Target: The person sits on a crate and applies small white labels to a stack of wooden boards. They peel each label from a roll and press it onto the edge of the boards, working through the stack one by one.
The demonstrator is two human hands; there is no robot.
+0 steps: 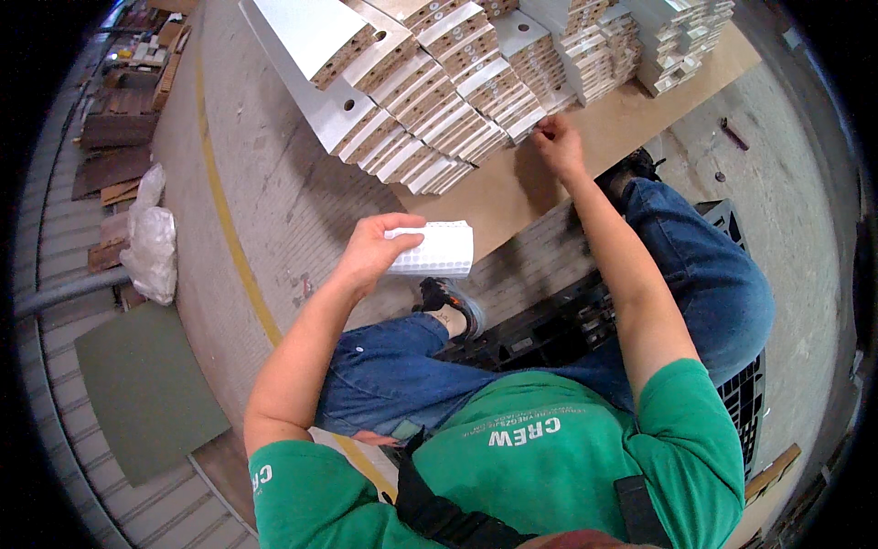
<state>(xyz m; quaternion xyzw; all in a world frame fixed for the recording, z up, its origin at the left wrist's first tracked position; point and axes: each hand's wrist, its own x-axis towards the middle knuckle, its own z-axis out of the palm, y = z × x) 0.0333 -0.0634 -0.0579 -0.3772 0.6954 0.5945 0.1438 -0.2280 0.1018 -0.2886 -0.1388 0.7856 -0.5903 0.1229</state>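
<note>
My left hand [370, 249] grips a white sheet of round stickers [445, 249] between thumb and fingers, out in front of my lap. Reaching forward, my right hand [561, 151] has its fingers bent together at the near edge of a stack of white-faced panels [425, 105]. Whatever its fingertips may hold is too small to tell. The panels lie in stepped layers, showing raw chipboard edges with drilled holes and small round pale dots. Beneath them lies a brown board [498, 197].
I sit on a black plastic pallet [567, 320], knees apart. A yellow line [219, 197] crosses the concrete floor at left. Beyond it are crumpled clear plastic [151, 242], a grey-green sheet [146, 393] and stacked brown boards [119, 119]. A small dark object [734, 134] lies at right.
</note>
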